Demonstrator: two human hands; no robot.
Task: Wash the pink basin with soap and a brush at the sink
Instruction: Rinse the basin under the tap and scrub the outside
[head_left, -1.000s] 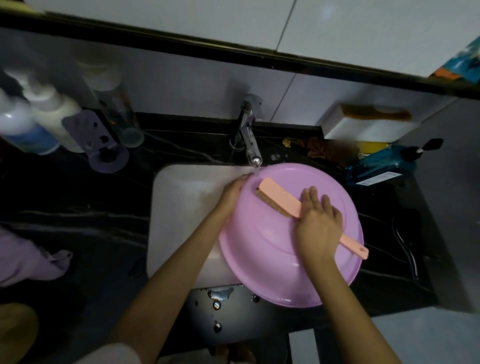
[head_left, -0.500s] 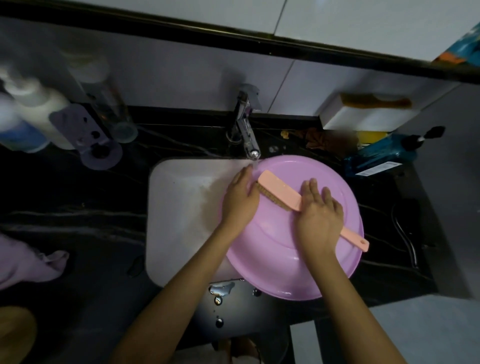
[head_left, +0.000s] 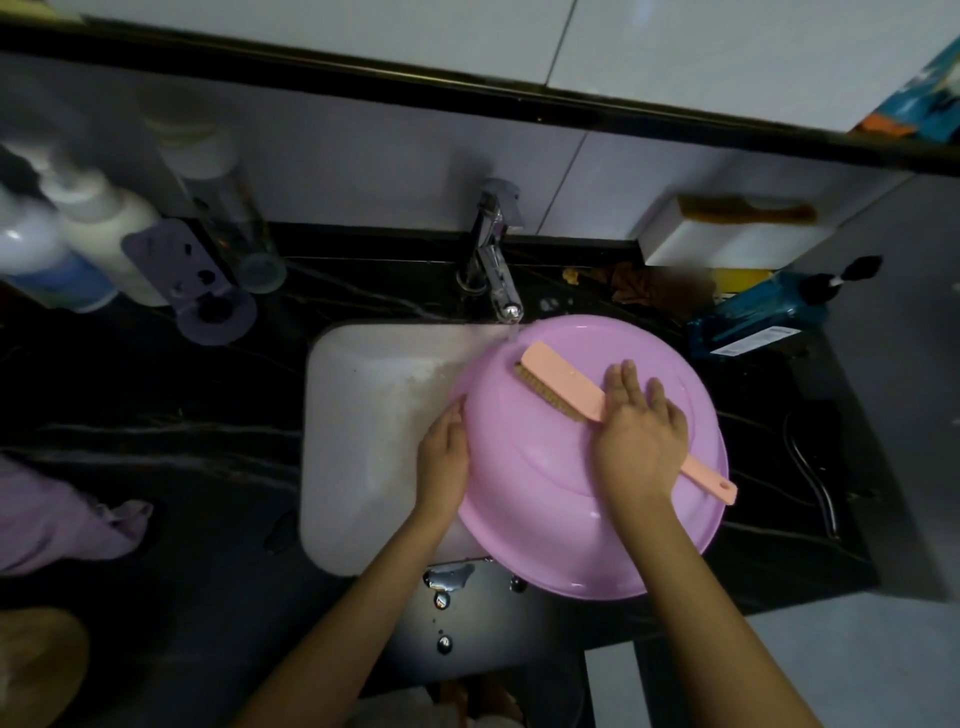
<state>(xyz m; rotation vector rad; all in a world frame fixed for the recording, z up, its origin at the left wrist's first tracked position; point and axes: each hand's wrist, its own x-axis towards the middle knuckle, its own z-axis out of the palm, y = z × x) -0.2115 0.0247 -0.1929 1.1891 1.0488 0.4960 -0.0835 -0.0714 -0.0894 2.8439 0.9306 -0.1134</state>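
The pink basin (head_left: 545, 514) lies upside down and tilted over the right side of the white sink (head_left: 363, 415). My right hand (head_left: 639, 441) grips the handle of a pink brush (head_left: 566, 384), whose brown bristles press on the basin's underside near the far rim. My left hand (head_left: 444, 457) holds the basin's left rim, fingers along the edge. Water runs from the chrome tap (head_left: 496, 270) onto the basin's far edge beside the brush head.
White and blue pump bottles (head_left: 78, 244) and a purple holder (head_left: 202, 286) stand on the black counter at left. A blue bottle (head_left: 758, 312) lies at right under a white shelf (head_left: 727, 239). A lilac cloth (head_left: 57, 519) lies at far left. Water drops sit on the counter's front edge.
My left hand has slid down the basin's left rim, away from the tap. The brush head sits slightly further left on the basin. My right hand has hardly shifted.
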